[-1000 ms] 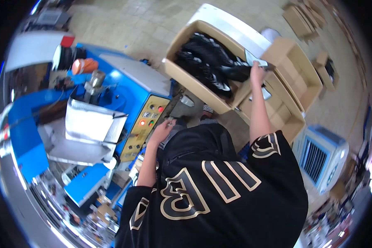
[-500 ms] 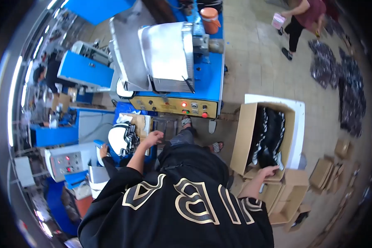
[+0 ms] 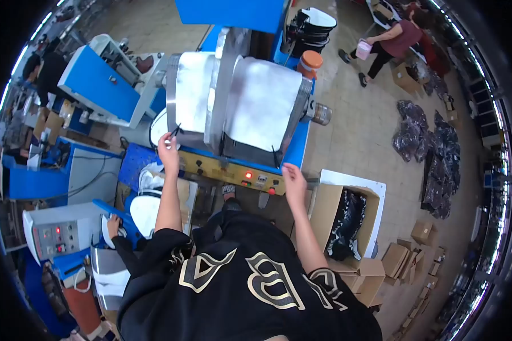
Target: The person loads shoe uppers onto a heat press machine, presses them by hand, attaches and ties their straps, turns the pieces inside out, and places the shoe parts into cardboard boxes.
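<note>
Mid-frame, left hand at left lever, right hand by right lever, well apart; can't tell if they're gripping!

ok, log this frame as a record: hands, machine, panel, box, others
Left hand: at left black handle, contact unclear
Right hand: beside right black handle, contact unclear
Machine: blue, two pale-covered plates
Panel: yellowish, red light lit
Box: cardboard, open, dark items inside
Co-worker: upper right, carrying pinkish container
</note>
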